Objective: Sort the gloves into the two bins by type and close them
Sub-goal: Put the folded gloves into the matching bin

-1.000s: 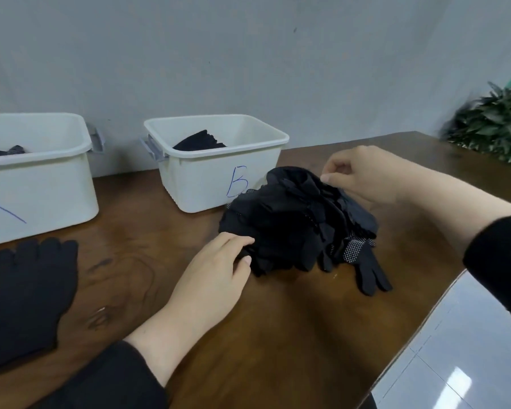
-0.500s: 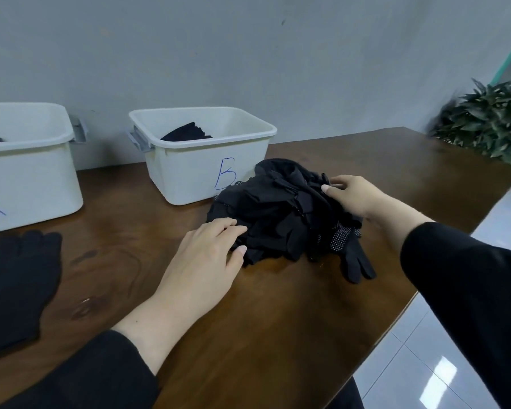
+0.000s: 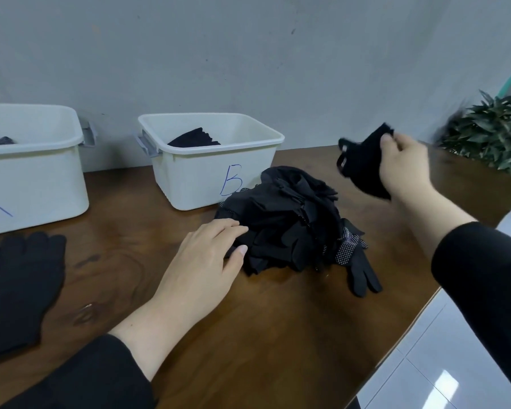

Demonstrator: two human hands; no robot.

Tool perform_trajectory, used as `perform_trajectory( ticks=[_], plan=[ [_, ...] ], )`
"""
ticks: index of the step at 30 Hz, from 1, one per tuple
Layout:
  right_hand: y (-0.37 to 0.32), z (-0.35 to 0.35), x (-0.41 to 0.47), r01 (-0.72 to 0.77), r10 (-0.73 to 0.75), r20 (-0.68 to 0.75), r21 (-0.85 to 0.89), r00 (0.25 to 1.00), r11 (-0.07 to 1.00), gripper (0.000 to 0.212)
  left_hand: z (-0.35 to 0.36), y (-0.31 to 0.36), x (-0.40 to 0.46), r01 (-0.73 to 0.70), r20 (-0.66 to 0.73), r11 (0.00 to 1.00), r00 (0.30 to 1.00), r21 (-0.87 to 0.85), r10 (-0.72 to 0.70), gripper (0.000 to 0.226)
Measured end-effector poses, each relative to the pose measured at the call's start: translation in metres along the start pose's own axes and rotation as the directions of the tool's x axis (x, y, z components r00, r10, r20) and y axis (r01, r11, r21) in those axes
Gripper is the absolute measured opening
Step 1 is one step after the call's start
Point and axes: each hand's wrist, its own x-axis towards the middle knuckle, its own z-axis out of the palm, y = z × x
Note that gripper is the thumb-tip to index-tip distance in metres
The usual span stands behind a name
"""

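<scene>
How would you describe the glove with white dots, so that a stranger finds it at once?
Start at the white bin marked B on the brown table. In front of it lies a pile of black gloves. The dotted glove sticks out at the pile's near right edge, flat on the table; it alone there shows white dots.

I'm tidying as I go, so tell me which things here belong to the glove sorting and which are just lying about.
Job: glove pile; glove held in the right hand; left hand on the pile; bin B; left bin; flat gloves at the table's left.
Lying about: potted plant.
</scene>
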Motion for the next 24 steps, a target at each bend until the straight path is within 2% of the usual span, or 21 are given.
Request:
perform_trajectory(
  ticks=[2,4,5,7,8,10,11,12,13,14,15,17,18,20,22,24],
  plan=[
    [-0.029,-0.015,-0.002,-0.027,0.018,0.051,0.184,0.999,0.983,0.029,-0.002,-0.001,0.000,-0.009,-0.067,0.999,0.998,-0.052,0.006,0.039],
    [-0.058,-0.022,-0.012,-0.135,0.044,0.210,0.438,0.977,0.889,0.021,-0.006,0.000,-0.001,0.006,-0.135,0.989,0.990,-0.145,-0.026,0.043],
    [-0.070,-0.022,-0.021,-0.187,0.026,0.312,0.499,0.950,0.846,0.020,-0.009,0.001,-0.002,0.029,-0.153,0.978,0.986,-0.209,-0.062,0.044],
    [-0.091,-0.016,-0.045,-0.270,-0.031,0.512,0.501,0.858,0.822,0.025,-0.017,0.005,-0.005,0.072,-0.168,0.921,0.975,-0.383,-0.145,0.051],
    [-0.100,-0.011,-0.060,-0.296,-0.058,0.598,0.477,0.800,0.828,0.027,-0.022,0.008,-0.007,0.101,-0.136,0.859,0.972,-0.501,-0.194,0.057],
    [-0.114,0.003,-0.089,-0.343,-0.079,0.711,0.430,0.699,0.835,0.028,-0.035,0.011,-0.008,0.182,-0.016,0.668,0.960,-0.722,-0.279,0.066],
    [-0.119,0.012,-0.101,-0.362,-0.079,0.746,0.409,0.661,0.838,0.029,-0.041,0.010,-0.010,0.226,0.041,0.577,0.948,-0.784,-0.316,0.062],
    [-0.122,0.022,-0.111,-0.374,-0.082,0.773,0.394,0.629,0.840,0.030,-0.047,0.009,-0.013,0.264,0.081,0.515,0.933,-0.815,-0.351,0.048],
    [-0.122,0.033,-0.118,-0.374,-0.094,0.793,0.384,0.602,0.844,0.029,-0.053,0.007,-0.017,0.285,0.087,0.494,0.919,-0.822,-0.385,0.030],
    [-0.127,0.042,-0.127,-0.368,-0.103,0.809,0.372,0.579,0.852,0.026,-0.060,0.005,-0.021,0.295,0.071,0.498,0.905,-0.816,-0.419,0.017],
    [-0.129,0.051,-0.134,-0.356,-0.118,0.820,0.367,0.561,0.859,0.023,-0.065,0.001,-0.026,0.310,0.052,0.520,0.891,-0.796,-0.451,0.014],
    [-0.138,0.068,-0.145,-0.330,-0.146,0.828,0.369,0.542,0.869,0.021,-0.079,-0.010,-0.036,0.332,0.012,0.548,0.862,-0.768,-0.506,0.026],
    [-0.145,0.075,-0.152,-0.315,-0.167,0.829,0.378,0.534,0.870,0.021,-0.088,-0.016,-0.041,0.330,-0.024,0.570,0.851,-0.752,-0.525,0.024],
    [-0.157,0.089,-0.161,-0.247,-0.234,0.809,0.418,0.540,0.874,0.018,-0.108,-0.026,-0.048,0.299,-0.179,0.694,0.831,-0.655,-0.527,0.013],
    [-0.165,0.104,-0.165,-0.069,-0.333,0.741,0.454,0.584,0.889,0.012,-0.127,-0.034,-0.053,0.264,-0.359,0.830,0.806,-0.492,-0.470,0.009],
    [-0.171,0.119,-0.170,0.198,-0.434,0.650,0.406,0.623,0.892,0.013,-0.139,-0.046,-0.058,0.228,-0.468,0.945,0.826,-0.233,-0.315,0.017]
  ],
)
